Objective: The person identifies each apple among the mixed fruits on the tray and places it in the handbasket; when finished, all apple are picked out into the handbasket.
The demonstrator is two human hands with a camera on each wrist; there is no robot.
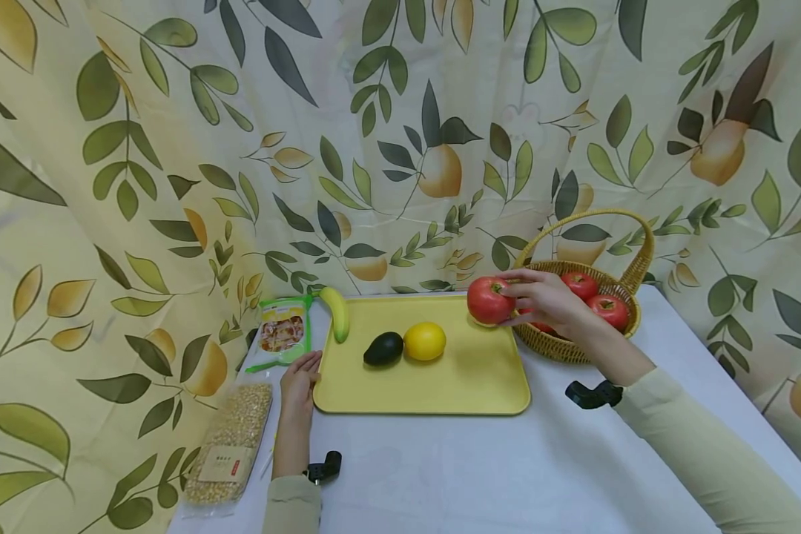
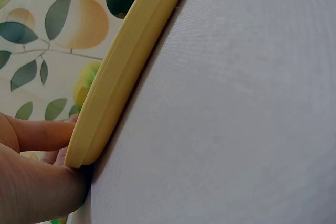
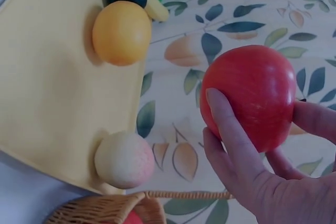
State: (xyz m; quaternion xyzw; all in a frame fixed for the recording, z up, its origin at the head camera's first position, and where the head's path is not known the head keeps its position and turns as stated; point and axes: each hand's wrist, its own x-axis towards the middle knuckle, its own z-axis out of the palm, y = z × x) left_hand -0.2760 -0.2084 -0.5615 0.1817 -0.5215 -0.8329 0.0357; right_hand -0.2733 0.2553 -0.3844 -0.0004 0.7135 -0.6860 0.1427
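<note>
My right hand (image 1: 544, 300) grips a red apple (image 3: 249, 98) between fingers and thumb, above the right end of the yellow tray (image 1: 360, 389). Below the apple on the tray lies a pale peach (image 3: 125, 160), mostly hidden in the head view. My left hand (image 1: 300, 380) holds the tray's left edge; in the left wrist view, thumb and finger pinch its rim (image 2: 113, 87). On the tray are a dark avocado (image 1: 383, 349), a round yellow citrus fruit (image 1: 425, 341) beside it, and a banana (image 1: 337, 314) at the back left corner.
Right of the tray stands a wicker basket (image 1: 561, 351) with a tall handle, holding several red apples (image 1: 607, 311). A green-edged food packet (image 1: 283, 330) and a clear bag of pale grains (image 1: 230, 437) lie on the left. A leaf-patterned curtain (image 1: 400, 148) hangs behind the table.
</note>
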